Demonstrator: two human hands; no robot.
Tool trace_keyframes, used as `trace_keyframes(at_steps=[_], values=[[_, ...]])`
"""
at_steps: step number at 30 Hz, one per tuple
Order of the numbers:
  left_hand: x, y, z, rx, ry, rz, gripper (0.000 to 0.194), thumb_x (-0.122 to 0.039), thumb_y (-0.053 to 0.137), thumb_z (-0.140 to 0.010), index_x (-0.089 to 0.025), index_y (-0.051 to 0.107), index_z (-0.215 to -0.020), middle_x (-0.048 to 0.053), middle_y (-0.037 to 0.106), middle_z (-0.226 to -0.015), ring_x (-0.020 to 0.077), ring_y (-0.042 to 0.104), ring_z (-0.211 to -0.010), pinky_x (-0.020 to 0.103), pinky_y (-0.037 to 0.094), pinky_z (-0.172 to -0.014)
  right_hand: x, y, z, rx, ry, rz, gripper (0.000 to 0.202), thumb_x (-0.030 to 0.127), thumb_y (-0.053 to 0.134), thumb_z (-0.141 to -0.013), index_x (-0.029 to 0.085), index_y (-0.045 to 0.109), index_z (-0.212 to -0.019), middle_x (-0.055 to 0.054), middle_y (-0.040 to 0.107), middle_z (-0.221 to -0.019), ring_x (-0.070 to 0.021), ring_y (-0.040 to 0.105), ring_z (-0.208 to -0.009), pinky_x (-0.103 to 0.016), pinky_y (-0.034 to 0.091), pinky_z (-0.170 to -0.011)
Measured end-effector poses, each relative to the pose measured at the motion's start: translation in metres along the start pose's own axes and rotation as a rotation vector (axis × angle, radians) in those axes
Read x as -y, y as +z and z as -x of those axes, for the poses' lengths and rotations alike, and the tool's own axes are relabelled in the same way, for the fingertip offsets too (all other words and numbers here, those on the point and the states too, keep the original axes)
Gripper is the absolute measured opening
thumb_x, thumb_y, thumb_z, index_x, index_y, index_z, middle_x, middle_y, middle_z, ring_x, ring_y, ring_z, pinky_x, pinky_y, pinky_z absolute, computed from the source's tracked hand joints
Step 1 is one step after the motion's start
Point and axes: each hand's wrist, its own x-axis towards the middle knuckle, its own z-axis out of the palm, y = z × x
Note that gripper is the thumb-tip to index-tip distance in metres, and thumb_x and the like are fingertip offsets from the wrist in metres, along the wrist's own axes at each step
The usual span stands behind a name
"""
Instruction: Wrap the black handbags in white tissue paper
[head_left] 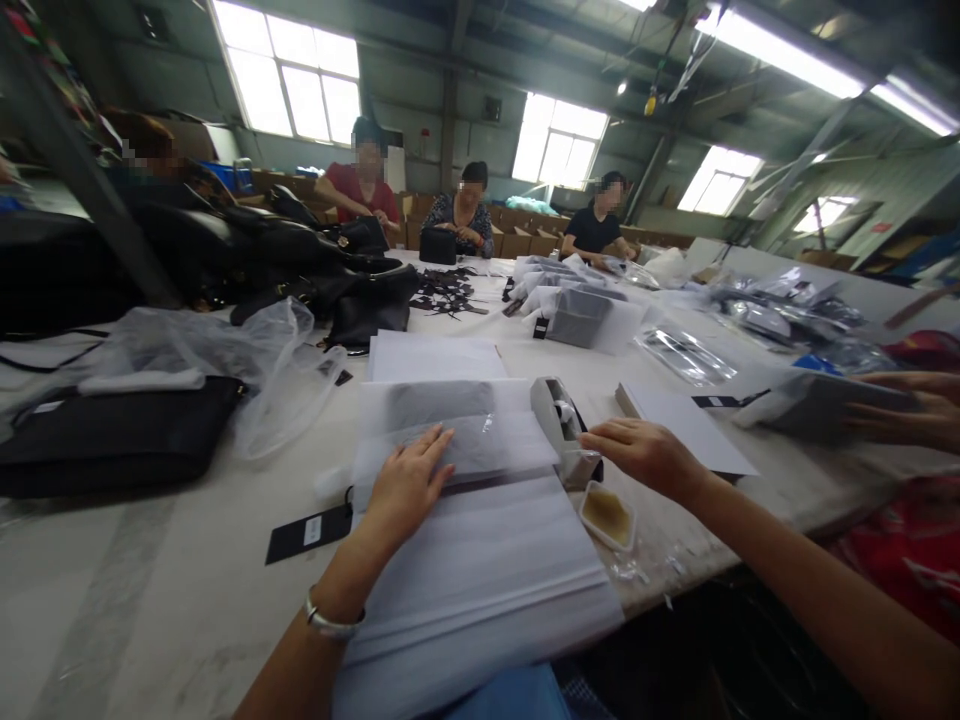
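Note:
A dark flat item wrapped in thin white paper [450, 440] lies on a stack of white sheets [480, 560]. My left hand [409, 485] rests on its near left part, fingers spread. To the right of the bundle stands a grey tape dispenser [556, 425]. My right hand [645, 450] is at the dispenser's right side, its fingers together; whatever lies between the fingertips is too small to make out. A black tag [307, 535] with a white label lies left of the sheets. Just below the dispenser is a small dish [607, 515] with something yellowish in it.
Black bags [112, 435] and clear plastic lie at left. White boards [682, 425] sit right of the dispenser. Another person's hands [915, 410] hold a wrapped item at far right. Wrapped bundles [581, 315] and dark scraps lie further back, where several people work.

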Motion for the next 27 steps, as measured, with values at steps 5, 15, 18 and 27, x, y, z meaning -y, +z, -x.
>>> trace_keyframes(at_steps=[5,15,18,27], values=[[0.024,-0.007,-0.006,-0.088,-0.085,0.105,0.049,-0.012,0.043,-0.093,-0.02,0.05,-0.141,0.007,0.046,-0.151,0.0224,0.051,-0.132,0.037,0.045,-0.108,0.028,0.014,-0.079,0.101,-0.07,-0.206,0.03,0.037,0.047,-0.098,0.025,0.073,-0.097,-0.005,0.071,-0.088,-0.0171,0.062,-0.08,-0.027,0.042,-0.071],[0.052,0.002,-0.006,-0.208,-0.122,0.353,0.065,-0.016,0.057,-0.088,-0.018,0.035,-0.149,0.012,0.047,-0.149,0.0223,0.044,-0.137,0.04,0.039,-0.114,0.067,0.059,-0.229,0.347,-0.313,-0.206,0.025,0.041,0.06,-0.089,0.023,0.072,-0.077,-0.001,0.071,-0.079,-0.0144,0.06,-0.067,-0.025,0.032,-0.057],[0.051,0.004,-0.005,-0.217,-0.144,0.388,0.066,-0.015,0.056,-0.088,-0.019,0.034,-0.149,0.012,0.047,-0.149,0.0226,0.044,-0.137,0.042,0.038,-0.114,0.073,0.067,-0.248,0.456,-0.32,-0.075,0.022,0.043,0.063,-0.085,0.024,0.075,-0.081,-0.003,0.073,-0.076,-0.0171,0.062,-0.068,-0.025,0.033,-0.058],[0.049,0.003,-0.005,-0.21,-0.142,0.388,0.063,-0.013,0.055,-0.088,-0.021,0.036,-0.149,0.012,0.046,-0.149,0.0217,0.042,-0.139,0.042,0.036,-0.115,0.059,0.075,-0.256,0.413,-0.126,-0.016,0.067,0.075,0.068,-0.068,0.017,0.066,-0.104,-0.011,0.073,-0.081,-0.026,0.067,-0.073,-0.028,0.038,-0.06]])
